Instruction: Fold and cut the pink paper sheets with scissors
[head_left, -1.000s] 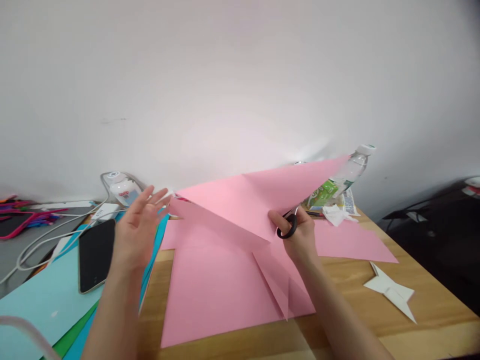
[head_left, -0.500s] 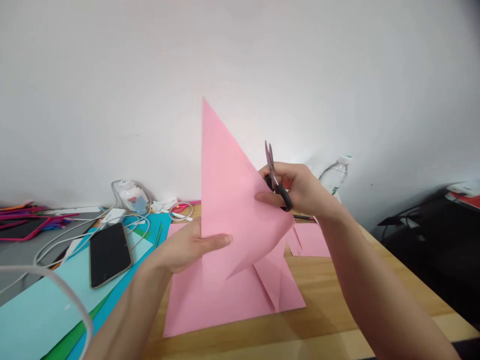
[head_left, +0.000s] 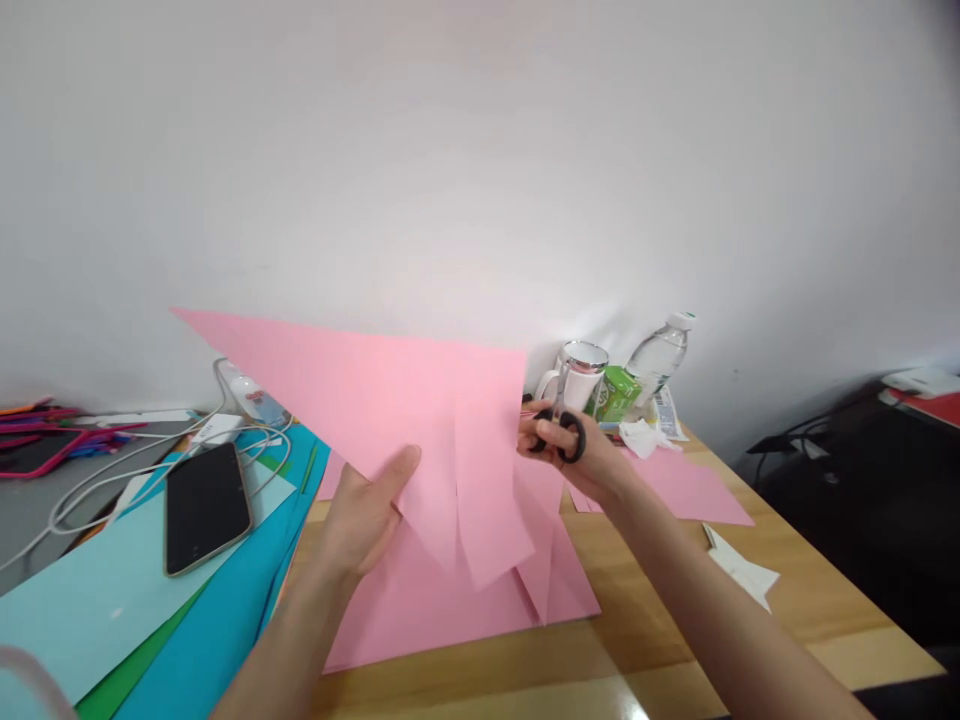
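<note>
A folded pink sheet of paper (head_left: 375, 390) is held up in front of me, its long point reaching out to the left and a loose flap hanging at the lower right. My left hand (head_left: 364, 515) grips its lower edge, thumb on the near face. In my right hand (head_left: 581, 455), at the paper's right edge, are black-handled scissors (head_left: 576, 437) with the blades pointing up. Whether the right fingers touch the paper I cannot tell. Below lies more pink paper (head_left: 450, 630), with a folded piece (head_left: 536, 575) standing on it.
On the left are a phone (head_left: 206, 510), a white cable (head_left: 97, 490) and blue sheets (head_left: 187, 640). At the back right stand a mug (head_left: 581, 375), a green box (head_left: 616, 392) and a water bottle (head_left: 661, 355). White paper scraps (head_left: 739, 570) lie to the right.
The held pink paper has turned so its point swings from upward to the left, and a flap now hangs down. My right hand has lowered slightly with the scissors, uncovering the mug.
</note>
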